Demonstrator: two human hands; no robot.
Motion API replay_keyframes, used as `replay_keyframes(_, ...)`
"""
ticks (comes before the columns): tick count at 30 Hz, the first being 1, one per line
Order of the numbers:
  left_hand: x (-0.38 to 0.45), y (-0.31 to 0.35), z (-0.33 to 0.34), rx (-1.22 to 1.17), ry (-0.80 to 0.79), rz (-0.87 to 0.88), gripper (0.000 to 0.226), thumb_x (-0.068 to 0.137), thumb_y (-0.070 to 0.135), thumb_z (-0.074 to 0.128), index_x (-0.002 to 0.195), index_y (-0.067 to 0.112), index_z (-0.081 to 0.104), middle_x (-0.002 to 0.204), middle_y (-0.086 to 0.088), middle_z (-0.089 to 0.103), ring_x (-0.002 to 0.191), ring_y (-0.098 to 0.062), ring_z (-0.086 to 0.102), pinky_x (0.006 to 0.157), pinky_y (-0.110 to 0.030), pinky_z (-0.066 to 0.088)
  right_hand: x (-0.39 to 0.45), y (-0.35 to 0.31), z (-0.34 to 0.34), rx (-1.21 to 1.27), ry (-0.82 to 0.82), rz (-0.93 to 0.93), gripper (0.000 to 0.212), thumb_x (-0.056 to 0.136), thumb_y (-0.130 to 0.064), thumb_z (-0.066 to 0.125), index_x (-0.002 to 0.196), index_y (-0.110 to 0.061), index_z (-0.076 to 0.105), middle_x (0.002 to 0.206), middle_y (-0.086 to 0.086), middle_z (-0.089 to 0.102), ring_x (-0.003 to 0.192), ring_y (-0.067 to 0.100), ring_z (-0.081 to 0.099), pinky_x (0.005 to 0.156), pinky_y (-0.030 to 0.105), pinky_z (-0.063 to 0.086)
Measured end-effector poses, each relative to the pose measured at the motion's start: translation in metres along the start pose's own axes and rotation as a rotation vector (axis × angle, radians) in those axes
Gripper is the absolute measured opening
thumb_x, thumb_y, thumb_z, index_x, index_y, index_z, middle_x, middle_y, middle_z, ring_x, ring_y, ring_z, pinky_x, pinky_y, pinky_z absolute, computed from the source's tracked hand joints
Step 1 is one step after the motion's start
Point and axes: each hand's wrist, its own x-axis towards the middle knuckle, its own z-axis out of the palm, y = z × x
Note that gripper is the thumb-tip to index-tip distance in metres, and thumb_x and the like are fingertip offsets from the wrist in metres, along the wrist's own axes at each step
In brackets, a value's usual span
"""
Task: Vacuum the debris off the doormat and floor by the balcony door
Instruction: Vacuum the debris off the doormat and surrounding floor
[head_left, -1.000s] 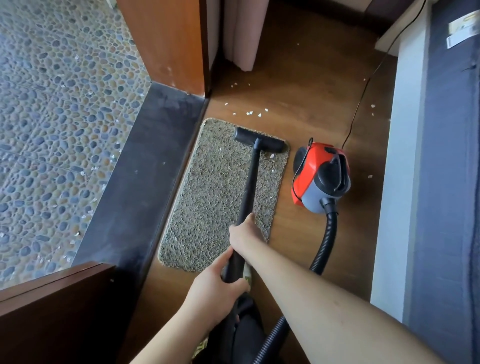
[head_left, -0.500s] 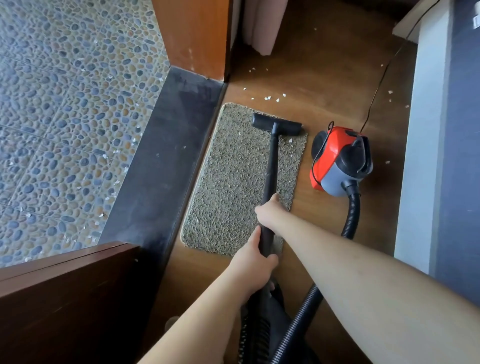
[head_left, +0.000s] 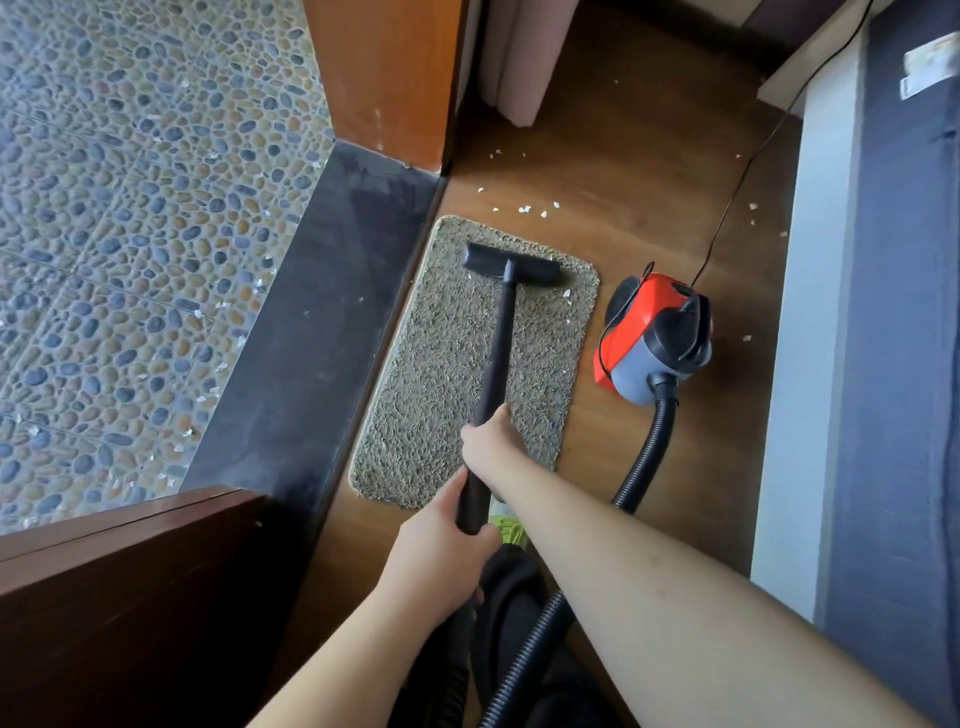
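Doormat (head_left: 441, 374) by the door sill, vacuum head (head_left: 511, 270) on its far end: mat pass in hand. Your left hand (head_left: 441, 561) and right hand (head_left: 491, 441) each grip the wand (head_left: 496, 364). Next, I'd judge: sweep right to chips (head_left: 566, 294), then floor (head_left: 623, 171). Vs 1 s ago, head sits further left.

My black vacuum floor nozzle (head_left: 511, 270) rests on the speckled beige rectangular doormat's (head_left: 441, 364) far end; white debris flecks (head_left: 524, 209) dot the brown wooden floor (head_left: 623, 171) beyond.
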Motion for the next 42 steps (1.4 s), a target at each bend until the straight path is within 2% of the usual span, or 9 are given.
replay_keyframes(6, 0.030, 0.021, 0.010, 0.028, -0.047, 0.003, 0.067, 0.087, 0.023, 0.060, 0.145, 0.047, 0.038, 0.074, 0.012, 0.064, 0.037, -0.009, 0.059, 0.041, -0.015, 0.044, 0.033, 0.005, -0.027, 0.022, 0.049, 0.057, 0.061, 0.100, -0.030, 0.047, 0.153, -0.017, 0.019, 0.129, 0.013, 0.059, 0.109, 0.032, 0.062, 0.071, 0.033, 0.043)
replay_keyframes(9, 0.039, 0.034, 0.019, 0.008, -0.050, 0.022, 0.054, 0.089, 0.022, 0.057, 0.137, 0.045, 0.047, 0.073, 0.010, 0.066, 0.038, -0.009, 0.059, 0.044, -0.017, 0.049, 0.048, 0.006, -0.038, 0.004, 0.036, 0.040, 0.062, 0.099, -0.030, 0.048, 0.153, -0.017, 0.020, 0.133, 0.013, 0.057, 0.114, 0.032, 0.060, 0.076, 0.033, 0.042)
replay_keyframes(14, 0.057, 0.052, 0.026, 0.048, -0.044, 0.019, 0.063, 0.089, 0.025, 0.056, 0.145, 0.048, 0.036, 0.075, 0.009, 0.065, 0.041, -0.005, 0.059, 0.046, -0.015, 0.048, 0.065, -0.002, -0.055, 0.012, 0.018, 0.043, 0.062, 0.098, -0.028, 0.050, 0.152, -0.016, 0.020, 0.132, 0.014, 0.057, 0.113, 0.032, 0.059, 0.076, 0.033, 0.043)
replay_keyframes(20, 0.066, 0.062, 0.035, 0.135, -0.059, -0.008, 0.073, 0.090, 0.032, 0.055, 0.154, 0.039, 0.022, 0.096, 0.006, 0.067, 0.061, -0.007, 0.060, 0.064, -0.023, 0.047, 0.070, -0.004, -0.071, 0.022, -0.029, 0.063, 0.072, 0.097, -0.027, 0.052, 0.155, -0.019, 0.011, 0.136, 0.013, 0.051, 0.116, 0.031, 0.056, 0.084, 0.035, 0.046)
replay_keyframes(24, 0.061, 0.059, 0.041, 0.144, -0.059, -0.021, 0.073, 0.090, 0.033, 0.056, 0.155, 0.037, 0.022, 0.101, 0.003, 0.065, 0.072, -0.011, 0.059, 0.071, -0.024, 0.044, 0.067, 0.001, -0.071, 0.033, -0.028, 0.065, 0.069, 0.096, -0.028, 0.054, 0.153, -0.017, 0.017, 0.137, 0.013, 0.052, 0.118, 0.032, 0.056, 0.092, 0.037, 0.048)
replay_keyframes(32, 0.042, 0.047, 0.034, 0.086, -0.067, -0.040, 0.072, 0.083, 0.031, 0.058, 0.148, 0.037, 0.029, 0.103, -0.005, 0.071, 0.084, -0.028, 0.071, 0.082, -0.042, 0.059, 0.045, 0.013, -0.063, 0.117, -0.012, 0.071, 0.065, 0.095, -0.029, 0.054, 0.152, -0.017, 0.023, 0.133, 0.011, 0.055, 0.112, 0.030, 0.058, 0.082, 0.034, 0.046)
replay_keyframes(36, 0.025, 0.034, 0.037, 0.144, -0.064, -0.026, 0.071, 0.085, 0.032, 0.058, 0.150, 0.034, 0.031, 0.106, -0.004, 0.069, 0.094, -0.028, 0.070, 0.085, -0.038, 0.058, 0.026, 0.028, -0.055, 0.090, -0.012, 0.079, 0.066, 0.095, -0.027, 0.052, 0.153, -0.017, 0.021, 0.133, 0.012, 0.055, 0.112, 0.030, 0.058, 0.077, 0.031, 0.041)
replay_keyframes(39, 0.011, 0.021, 0.041, 0.138, -0.073, -0.036, 0.070, 0.084, 0.035, 0.058, 0.149, 0.036, 0.031, 0.104, 0.000, 0.069, 0.078, -0.022, 0.068, 0.080, -0.036, 0.059, 0.016, 0.040, -0.045, 0.058, -0.026, 0.074, 0.070, 0.095, -0.027, 0.053, 0.154, -0.018, 0.018, 0.133, 0.012, 0.055, 0.113, 0.030, 0.059, 0.082, 0.033, 0.046)
replay_keyframes(42, 0.001, 0.009, 0.044, 0.107, -0.068, -0.038, 0.066, 0.087, 0.040, 0.059, 0.147, 0.038, 0.032, 0.100, 0.003, 0.070, 0.052, -0.009, 0.063, 0.062, -0.028, 0.059, 0.007, 0.049, -0.038, 0.039, -0.041, 0.067, 0.069, 0.096, -0.029, 0.051, 0.154, -0.019, 0.016, 0.132, 0.012, 0.055, 0.111, 0.030, 0.060, 0.080, 0.033, 0.045)
